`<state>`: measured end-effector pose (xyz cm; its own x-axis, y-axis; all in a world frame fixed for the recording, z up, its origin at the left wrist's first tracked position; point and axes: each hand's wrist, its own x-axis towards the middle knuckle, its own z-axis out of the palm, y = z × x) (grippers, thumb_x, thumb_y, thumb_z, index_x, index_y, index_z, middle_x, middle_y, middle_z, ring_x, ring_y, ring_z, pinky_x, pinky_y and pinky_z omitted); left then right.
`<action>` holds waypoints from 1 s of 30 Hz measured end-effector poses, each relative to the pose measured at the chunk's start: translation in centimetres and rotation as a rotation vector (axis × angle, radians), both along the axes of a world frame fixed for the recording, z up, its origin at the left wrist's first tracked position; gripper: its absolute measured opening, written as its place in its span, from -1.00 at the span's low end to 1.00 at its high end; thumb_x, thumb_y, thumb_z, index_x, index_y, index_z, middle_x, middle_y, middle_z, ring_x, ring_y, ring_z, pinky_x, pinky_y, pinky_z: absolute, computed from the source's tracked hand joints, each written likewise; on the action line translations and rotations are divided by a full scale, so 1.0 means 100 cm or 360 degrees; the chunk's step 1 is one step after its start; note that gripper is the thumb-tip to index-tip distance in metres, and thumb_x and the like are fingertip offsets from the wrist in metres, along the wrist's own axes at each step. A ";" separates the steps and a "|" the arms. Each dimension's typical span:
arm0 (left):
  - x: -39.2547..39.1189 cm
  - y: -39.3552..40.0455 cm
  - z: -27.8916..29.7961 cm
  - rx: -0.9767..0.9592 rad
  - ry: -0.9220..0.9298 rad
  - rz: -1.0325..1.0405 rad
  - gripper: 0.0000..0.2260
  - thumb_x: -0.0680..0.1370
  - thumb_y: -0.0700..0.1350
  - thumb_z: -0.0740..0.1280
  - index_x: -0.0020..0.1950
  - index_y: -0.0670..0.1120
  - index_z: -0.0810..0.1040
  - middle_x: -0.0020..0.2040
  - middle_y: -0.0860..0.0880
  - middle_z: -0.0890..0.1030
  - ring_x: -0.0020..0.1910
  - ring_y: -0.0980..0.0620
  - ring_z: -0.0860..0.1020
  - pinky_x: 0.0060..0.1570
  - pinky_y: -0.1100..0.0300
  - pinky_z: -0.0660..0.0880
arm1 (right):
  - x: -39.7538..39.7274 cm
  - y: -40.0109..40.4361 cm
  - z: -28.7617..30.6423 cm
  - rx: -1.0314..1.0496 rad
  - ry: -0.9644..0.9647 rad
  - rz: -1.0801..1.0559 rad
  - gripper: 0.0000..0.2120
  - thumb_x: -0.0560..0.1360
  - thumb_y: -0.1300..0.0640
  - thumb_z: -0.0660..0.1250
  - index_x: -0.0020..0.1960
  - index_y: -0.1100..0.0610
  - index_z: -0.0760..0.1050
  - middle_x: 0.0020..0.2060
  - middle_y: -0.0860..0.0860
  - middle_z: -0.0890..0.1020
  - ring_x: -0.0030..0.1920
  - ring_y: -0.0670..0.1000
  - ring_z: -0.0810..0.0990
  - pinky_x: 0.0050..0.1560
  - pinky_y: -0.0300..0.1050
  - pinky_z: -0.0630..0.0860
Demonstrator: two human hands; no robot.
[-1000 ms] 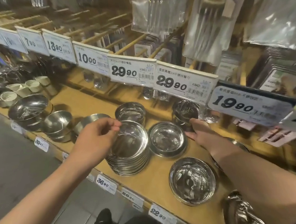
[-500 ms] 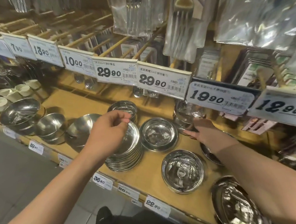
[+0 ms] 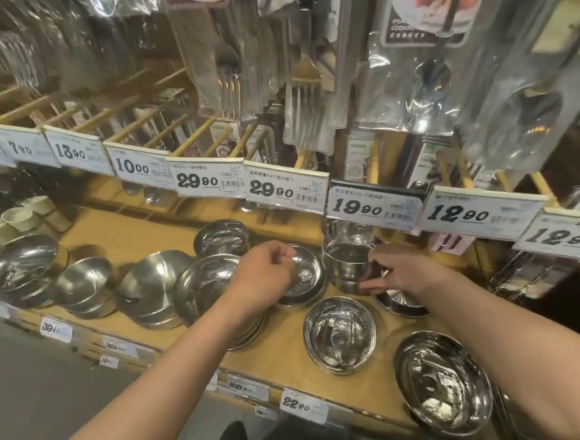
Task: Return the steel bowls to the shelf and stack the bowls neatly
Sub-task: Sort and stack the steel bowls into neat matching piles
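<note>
Steel bowls stand along the wooden shelf. My left hand reaches over a stack of shallow plates, and its curled fingers pinch the rim of a shallow steel bowl. To the right, my right hand grips the lower part of a stack of deep steel bowls, thumb in front and fingers behind. A small plate lies partly hidden under that hand. A single round bowl sits in front, and a wide bowl lies at the near right.
Further bowl stacks stand to the left, another bowl at the back. White cups sit far left. Price tags overhang the shelf, with packaged cutlery hanging above. Floor lies below the shelf edge.
My left hand has moved right from the plate stack's rim to the shallow bowl. My right hand has closed round the deep bowl stack. The view has shifted right.
</note>
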<state>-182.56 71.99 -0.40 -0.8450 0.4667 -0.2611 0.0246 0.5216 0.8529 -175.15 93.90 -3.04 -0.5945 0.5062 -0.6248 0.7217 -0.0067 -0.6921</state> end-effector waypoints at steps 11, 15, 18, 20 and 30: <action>-0.008 0.067 -0.026 -0.0164 -0.0355 -0.0313 -0.84 0.62 0.02 0.31 -0.15 0.05 0.53 -0.14 0.06 0.61 -0.19 0.13 0.57 -0.06 0.22 0.56 | 0.025 0.013 -0.013 -0.0367 -0.0019 -0.0393 -0.88 0.62 0.40 0.21 0.11 0.28 0.45 0.21 0.25 0.56 -0.05 0.19 0.68 -0.25 0.04 0.71; 0.000 0.095 -0.032 -0.0187 -0.0484 -0.0483 -0.77 0.61 0.09 0.30 -0.06 -0.02 0.65 0.02 -0.05 0.66 0.13 -0.09 0.64 0.30 -0.09 0.51 | 0.041 0.019 -0.014 -0.0376 -0.0042 -0.0394 -0.73 0.60 0.36 0.28 0.30 0.33 0.44 0.19 0.29 0.61 0.05 0.23 0.70 -0.39 -0.06 0.69; 0.008 0.117 -0.035 -0.0289 -0.0457 -0.0517 -0.66 0.61 0.07 0.32 0.19 -0.17 0.61 0.22 -0.25 0.62 0.25 -0.23 0.58 0.33 -0.15 0.49 | 0.055 0.024 -0.010 -0.0397 -0.0010 -0.0423 -0.73 0.56 0.37 0.32 0.26 0.33 0.47 0.15 0.31 0.62 0.00 0.23 0.70 -0.45 -0.10 0.66; 0.016 0.129 -0.037 -0.0325 -0.0367 -0.0558 -0.59 0.62 0.00 0.32 0.39 -0.20 0.47 0.26 -0.22 0.60 0.17 -0.16 0.60 0.32 -0.07 0.51 | 0.062 0.029 -0.009 -0.0384 0.0021 -0.0476 -0.75 0.59 0.37 0.28 0.26 0.34 0.46 0.10 0.30 0.63 -0.03 0.22 0.71 -0.45 -0.12 0.66; 0.040 0.139 -0.036 -0.0262 -0.0517 -0.0350 -0.82 0.58 -0.28 0.31 0.17 -0.28 0.51 -0.02 -0.19 0.63 -0.14 -0.07 0.63 -0.18 0.13 0.60 | 0.099 0.025 0.009 -0.0460 0.0142 -0.0537 -0.78 0.57 0.17 0.38 0.19 0.23 0.53 -0.06 0.16 0.65 -0.20 0.08 0.69 -0.38 -0.08 0.69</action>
